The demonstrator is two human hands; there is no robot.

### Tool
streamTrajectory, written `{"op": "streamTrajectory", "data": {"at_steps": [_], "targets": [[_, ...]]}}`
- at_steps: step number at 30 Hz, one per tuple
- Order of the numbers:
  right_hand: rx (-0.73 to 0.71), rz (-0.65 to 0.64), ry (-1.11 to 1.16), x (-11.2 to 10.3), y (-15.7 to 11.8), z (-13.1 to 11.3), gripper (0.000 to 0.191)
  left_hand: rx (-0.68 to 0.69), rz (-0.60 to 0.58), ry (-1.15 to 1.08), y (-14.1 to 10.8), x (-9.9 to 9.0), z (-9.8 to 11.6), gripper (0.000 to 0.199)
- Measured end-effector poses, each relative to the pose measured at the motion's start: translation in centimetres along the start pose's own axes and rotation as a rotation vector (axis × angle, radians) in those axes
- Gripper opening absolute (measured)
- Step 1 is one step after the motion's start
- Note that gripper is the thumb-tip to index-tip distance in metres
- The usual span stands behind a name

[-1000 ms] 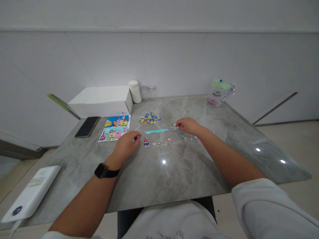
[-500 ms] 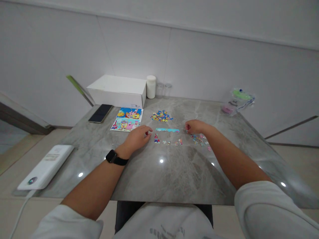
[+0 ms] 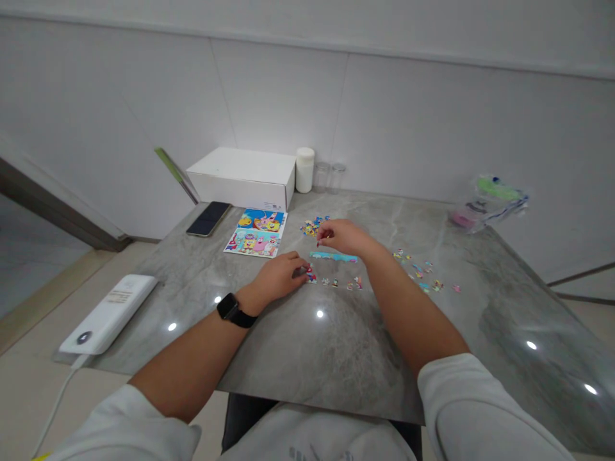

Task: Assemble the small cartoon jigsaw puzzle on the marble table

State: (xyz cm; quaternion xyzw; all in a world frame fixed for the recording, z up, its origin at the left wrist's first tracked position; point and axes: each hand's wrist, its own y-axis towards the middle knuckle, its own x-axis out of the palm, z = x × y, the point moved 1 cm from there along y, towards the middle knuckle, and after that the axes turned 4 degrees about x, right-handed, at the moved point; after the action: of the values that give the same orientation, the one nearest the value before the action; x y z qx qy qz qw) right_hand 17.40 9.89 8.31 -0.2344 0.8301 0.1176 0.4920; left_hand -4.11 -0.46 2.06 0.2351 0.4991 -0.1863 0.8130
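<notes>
My right hand (image 3: 340, 235) pinches a small dark-reddish puzzle piece (image 3: 318, 243) between thumb and fingertips, just above the left part of a light-blue joined puzzle strip (image 3: 334, 257). My left hand (image 3: 283, 276) lies on the table with thumb and forefinger apart, their tips touching the left side of a small red-and-blue joined puzzle section (image 3: 312, 275). A few loose pieces (image 3: 335, 282) lie in a row to the right of that section. Behind my right hand is a pile of mixed yellow-and-blue pieces (image 3: 311, 225), partly covered by it.
A cartoon picture sheet (image 3: 254, 242) lies left of the pile, beside a phone (image 3: 209, 219). Behind are a white box (image 3: 245, 176), a white bottle (image 3: 304, 170) and two clear glasses (image 3: 337, 178). More pieces (image 3: 419, 270) scatter right; a plastic bag (image 3: 490, 203) sits far right, a white power bank (image 3: 109, 314) left.
My right hand has moved left from the scattered pieces to above the strip, carrying a piece. My left hand's fingertips now touch the red-and-blue section. The view has shifted slightly.
</notes>
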Motion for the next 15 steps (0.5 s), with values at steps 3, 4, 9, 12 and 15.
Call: {"op": "streamTrajectory", "data": {"at_steps": [3, 4, 9, 12, 15], "targets": [[-0.001, -0.04, 0.019, 2.5, 0.5, -0.2, 0.008, 0.011, -0.018, 0.045, -0.1, 0.1, 0.0, 0.024], [0.005, -0.049, 0.017, 3.1, 0.6, 0.0, 0.009, 0.015, -0.022, 0.056, -0.1, 0.2, -0.1, 0.024], [0.012, -0.07, 0.008, 4.7, 0.8, 1.2, 0.011, 0.022, -0.024, 0.081, -0.1, 0.5, -0.2, 0.025], [0.001, -0.097, 0.014, 5.0, 1.0, 1.4, 0.013, 0.013, -0.039, 0.085, -0.1, 0.5, -0.1, 0.027], [-0.011, -0.108, 0.007, 5.2, 1.1, 1.4, 0.013, 0.006, -0.059, 0.096, -0.2, 0.3, 0.1, 0.029]]}}
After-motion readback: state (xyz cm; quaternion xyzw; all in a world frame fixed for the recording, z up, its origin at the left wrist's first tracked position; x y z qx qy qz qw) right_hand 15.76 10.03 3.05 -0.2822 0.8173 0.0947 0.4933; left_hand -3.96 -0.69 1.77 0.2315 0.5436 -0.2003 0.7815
